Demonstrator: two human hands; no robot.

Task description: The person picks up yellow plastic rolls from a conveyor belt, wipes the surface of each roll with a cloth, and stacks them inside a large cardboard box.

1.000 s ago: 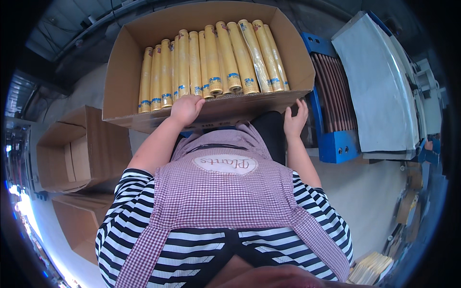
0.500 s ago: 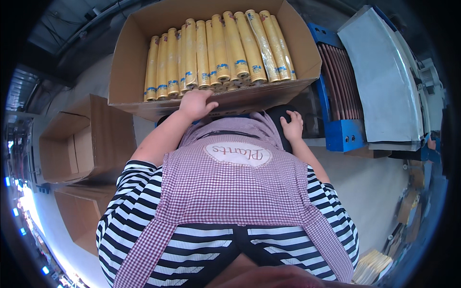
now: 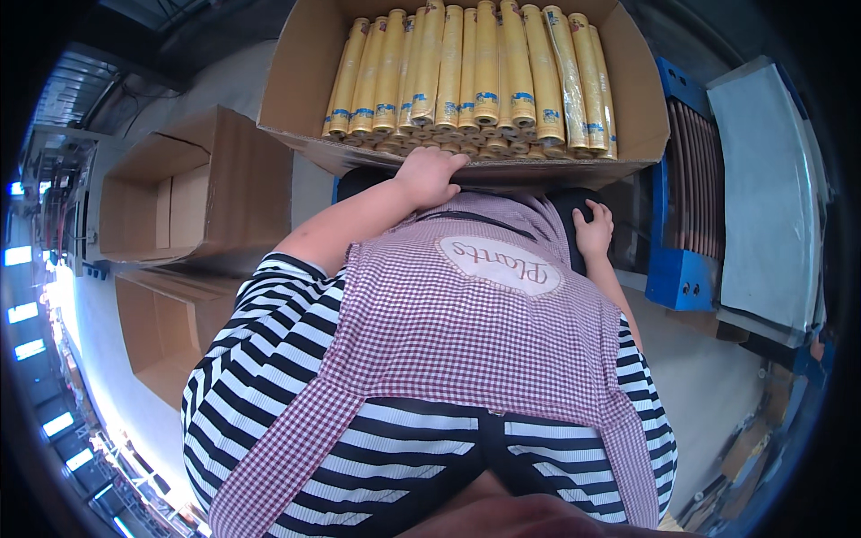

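In front of me stands a large open cardboard box (image 3: 386,154), stacked with several yellow paper-wrapped tubes (image 3: 485,67) that carry blue marks near their near ends. My left hand (image 3: 430,177) is at the box's near rim, its fingers hooked over the edge and partly hidden behind it, the thumb on my side. No tube is in it. My right hand (image 3: 595,230) rests on my dark-clothed right leg (image 3: 567,204), empty, with its fingers loosely apart.
An empty cardboard box (image 3: 247,188) lies open on the left, with another open box (image 3: 166,336) nearer me. To the right stand a blue frame (image 3: 682,278) with brown slats and a large pale sheet-covered panel (image 3: 762,197). My checked apron (image 3: 484,341) spans my lap.
My view has swung left, so the scene sits further right. My left hand stays at the box rim and my right hand on my leg. More tube ends show inside the box.
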